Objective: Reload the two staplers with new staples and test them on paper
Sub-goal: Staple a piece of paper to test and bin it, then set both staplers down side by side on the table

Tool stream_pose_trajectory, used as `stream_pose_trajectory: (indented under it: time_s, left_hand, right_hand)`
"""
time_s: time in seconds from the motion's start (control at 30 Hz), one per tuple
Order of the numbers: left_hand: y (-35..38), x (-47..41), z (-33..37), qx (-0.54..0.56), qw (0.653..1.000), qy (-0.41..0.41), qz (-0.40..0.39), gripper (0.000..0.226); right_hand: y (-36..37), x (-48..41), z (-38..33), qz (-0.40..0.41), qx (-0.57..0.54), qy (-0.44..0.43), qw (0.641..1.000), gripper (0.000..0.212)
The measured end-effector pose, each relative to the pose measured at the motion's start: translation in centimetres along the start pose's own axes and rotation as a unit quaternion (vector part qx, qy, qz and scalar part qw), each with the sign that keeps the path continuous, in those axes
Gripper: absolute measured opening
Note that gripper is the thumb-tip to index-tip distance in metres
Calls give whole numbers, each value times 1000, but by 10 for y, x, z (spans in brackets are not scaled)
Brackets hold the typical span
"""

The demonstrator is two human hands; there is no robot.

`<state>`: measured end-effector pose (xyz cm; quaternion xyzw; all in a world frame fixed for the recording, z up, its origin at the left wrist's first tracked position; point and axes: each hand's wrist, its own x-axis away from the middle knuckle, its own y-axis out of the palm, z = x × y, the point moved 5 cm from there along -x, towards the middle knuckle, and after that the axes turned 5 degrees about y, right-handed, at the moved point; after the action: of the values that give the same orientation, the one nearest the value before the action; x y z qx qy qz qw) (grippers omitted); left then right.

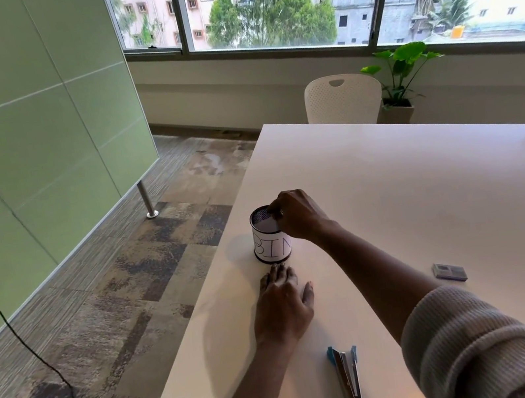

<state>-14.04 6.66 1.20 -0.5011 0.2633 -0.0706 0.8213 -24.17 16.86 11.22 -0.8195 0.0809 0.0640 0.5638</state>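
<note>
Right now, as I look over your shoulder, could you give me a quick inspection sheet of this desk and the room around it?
Surface: white table, mostly bare.
Job's things: one opened blue stapler near the front edge; small staple box to the right; no second stapler or paper seen.
Clutter: mesh cup labelled BIN.
Hands: right hand pinched at the cup's rim; left hand flat on the table.
Cables: black cable trailing across the carpet.
Surroundings: green partition, white chair, potted plant, windows.
</note>
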Motion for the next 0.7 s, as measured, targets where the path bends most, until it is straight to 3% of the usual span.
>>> stream_pose_trajectory:
  time_s: [0.27,0.7]
  left_hand:
    - [2,-1,-2,-3,1000,-4,-7,64]
    - [-23,-2,6,96,993,-11,68,46]
  right_hand:
    - [-42,29,21,149,-151,30,977,18]
    - [-96,153,75,190,-213,119,951,11]
